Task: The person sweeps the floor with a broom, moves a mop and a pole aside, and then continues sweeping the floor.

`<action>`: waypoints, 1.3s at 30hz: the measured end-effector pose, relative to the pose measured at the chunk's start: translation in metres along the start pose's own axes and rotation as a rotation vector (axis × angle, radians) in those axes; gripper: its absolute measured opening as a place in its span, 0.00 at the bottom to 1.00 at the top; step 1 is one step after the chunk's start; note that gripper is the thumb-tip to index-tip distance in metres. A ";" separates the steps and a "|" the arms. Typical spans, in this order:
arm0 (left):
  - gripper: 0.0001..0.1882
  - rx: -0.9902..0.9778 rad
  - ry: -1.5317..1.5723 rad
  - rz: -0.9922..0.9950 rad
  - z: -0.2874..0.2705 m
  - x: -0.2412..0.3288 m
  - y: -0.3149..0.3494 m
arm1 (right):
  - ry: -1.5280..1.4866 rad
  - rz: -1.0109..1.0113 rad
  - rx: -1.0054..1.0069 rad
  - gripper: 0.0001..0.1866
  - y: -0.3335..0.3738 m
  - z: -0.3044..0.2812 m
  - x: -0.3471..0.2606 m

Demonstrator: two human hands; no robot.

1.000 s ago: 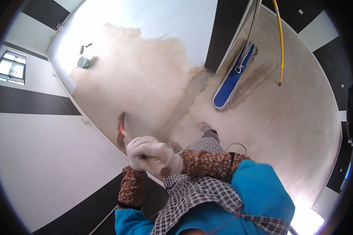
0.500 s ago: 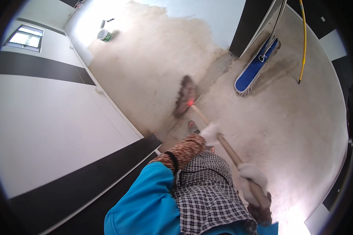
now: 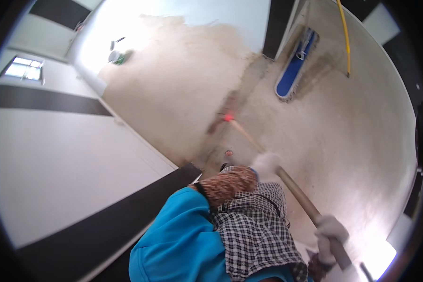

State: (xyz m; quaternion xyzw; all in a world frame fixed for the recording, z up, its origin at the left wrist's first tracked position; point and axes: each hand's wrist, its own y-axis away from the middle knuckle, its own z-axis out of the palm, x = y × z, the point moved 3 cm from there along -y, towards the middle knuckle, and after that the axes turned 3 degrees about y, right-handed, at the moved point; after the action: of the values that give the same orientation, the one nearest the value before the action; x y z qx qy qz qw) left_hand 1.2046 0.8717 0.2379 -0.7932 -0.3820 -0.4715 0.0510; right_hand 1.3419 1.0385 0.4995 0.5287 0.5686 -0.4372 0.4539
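A long-handled broom [image 3: 298, 193] slants across the view, its wooden handle running from near right to far left. Its brown head [image 3: 217, 121], blurred by motion, rests on the dusty floor beside a red collar. My left hand [image 3: 266, 166], in a white glove, closes round the middle of the handle. Farther up, close to the handle's end, my right hand [image 3: 332, 234] grips it, also in a white glove. Part of my shoe [image 3: 228, 154] shows just this side of the broom head.
A blue flat dust mop [image 3: 291, 77] lies on the floor at the far right, near a dark wall edge [image 3: 272, 30]. A yellow pole [image 3: 346, 40] stands beyond it. Far left is a green-and-white bucket [image 3: 116, 57]. A black-and-white wall [image 3: 75, 160] runs along the left.
Both hands have shifted right along with the handle, the right hand also lower in the picture. The broom head is more blurred, and the whole view has turned slightly.
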 end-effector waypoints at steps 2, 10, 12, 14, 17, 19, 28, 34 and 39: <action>0.07 0.140 -0.132 0.042 -0.049 -0.040 0.027 | -0.141 0.085 0.147 0.06 -0.030 0.049 0.024; 0.07 0.077 -0.029 0.321 0.006 -0.139 0.002 | 0.091 0.200 0.176 0.09 -0.050 0.121 0.041; 0.09 -0.148 0.089 0.262 0.037 -0.073 -0.010 | 0.219 0.231 0.296 0.08 -0.018 0.108 0.011; 0.09 -0.300 -0.008 0.506 0.060 -0.017 -0.022 | 0.291 0.416 0.403 0.07 0.002 0.100 -0.022; 0.07 -0.419 0.051 0.531 0.082 0.026 -0.028 | 0.417 0.371 0.490 0.06 0.010 0.098 -0.054; 0.07 -0.398 0.063 0.487 0.065 0.059 -0.014 | 0.425 0.328 0.531 0.05 0.021 0.089 -0.075; 0.07 -0.242 -0.286 0.267 -0.020 -0.032 -0.023 | 0.063 0.084 0.482 0.09 0.009 0.067 0.021; 0.13 -0.151 -0.148 0.355 0.049 -0.085 -0.053 | 0.033 0.285 0.462 0.10 -0.005 0.058 0.056; 0.10 -0.564 -0.032 0.596 0.130 0.093 -0.076 | 0.450 0.171 0.334 0.12 0.061 -0.008 -0.027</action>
State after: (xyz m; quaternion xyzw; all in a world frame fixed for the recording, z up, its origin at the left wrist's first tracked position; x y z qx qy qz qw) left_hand 1.2719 1.0340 0.2183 -0.8592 0.0080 -0.5099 -0.0401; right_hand 1.4029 1.0439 0.5264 0.7257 0.5285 -0.3568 0.2584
